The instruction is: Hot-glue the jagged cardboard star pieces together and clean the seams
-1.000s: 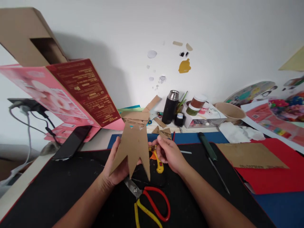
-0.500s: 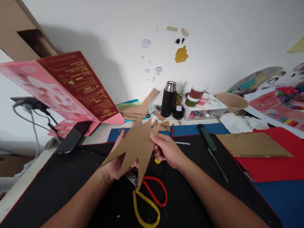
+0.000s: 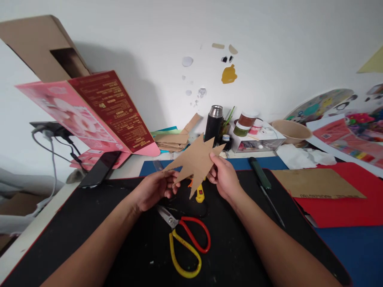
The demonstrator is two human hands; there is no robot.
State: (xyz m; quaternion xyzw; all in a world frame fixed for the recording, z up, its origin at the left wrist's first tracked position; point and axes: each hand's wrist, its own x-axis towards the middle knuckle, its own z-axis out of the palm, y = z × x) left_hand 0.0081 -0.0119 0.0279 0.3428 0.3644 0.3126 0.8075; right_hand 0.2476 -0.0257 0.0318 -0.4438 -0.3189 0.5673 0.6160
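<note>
A flat cardboard cutout [image 3: 196, 157] with several jagged points is held up above the black mat. My right hand [image 3: 224, 175] pinches its right edge, thumb on the front face and fingers curled behind. At the lower left points is my left hand [image 3: 157, 188], its fingers curled around the cutout's edge there; part of the grip is hidden. Below lie scissors [image 3: 172, 221] with one red and one yellow handle, blades spread slightly. A yellow utility knife [image 3: 200, 193] rests on the mat, partly covered by the cutout.
A green-handled tool [image 3: 260, 175] with a thin blade lies right, near a cardboard sheet [image 3: 317, 183] on red sheets [image 3: 344, 211]. A phone [image 3: 100, 171] leans at left before a pink and red box [image 3: 110, 111]. A black flask [image 3: 213, 123] and paint jars [image 3: 247, 119] stand behind.
The cutout has moved up and to the right, away from the scissors. My left hand has slid from behind it to its lower left edge. More of the scissors and utility knife now shows.
</note>
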